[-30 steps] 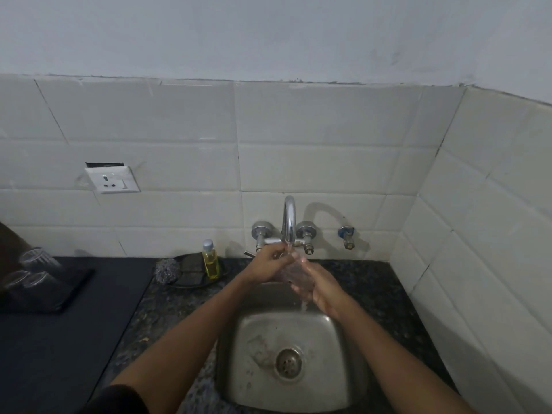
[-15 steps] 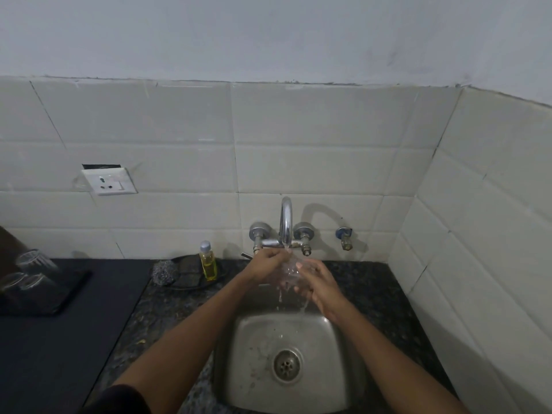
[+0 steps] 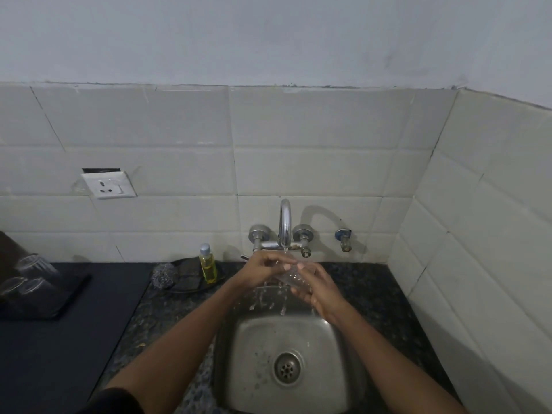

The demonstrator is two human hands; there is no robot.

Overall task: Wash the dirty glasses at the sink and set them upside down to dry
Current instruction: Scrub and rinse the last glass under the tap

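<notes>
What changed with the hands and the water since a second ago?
More water now splashes off the glass into the sink. Both hands kept hold of it under the tap, the left hand and right hand shifting only slightly. The soap bottle and drying glasses stayed put.

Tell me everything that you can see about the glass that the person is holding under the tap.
The glass is clear and looks like plain transparent glass, so its outline is hard to follow. It is held tilted over the sink, just below the spout of the tap. A thin stream of water falls onto it and splashes down in drops. The left hand grips it from the left, and the right hand grips it from the right. Which end is its mouth cannot be told.
</notes>
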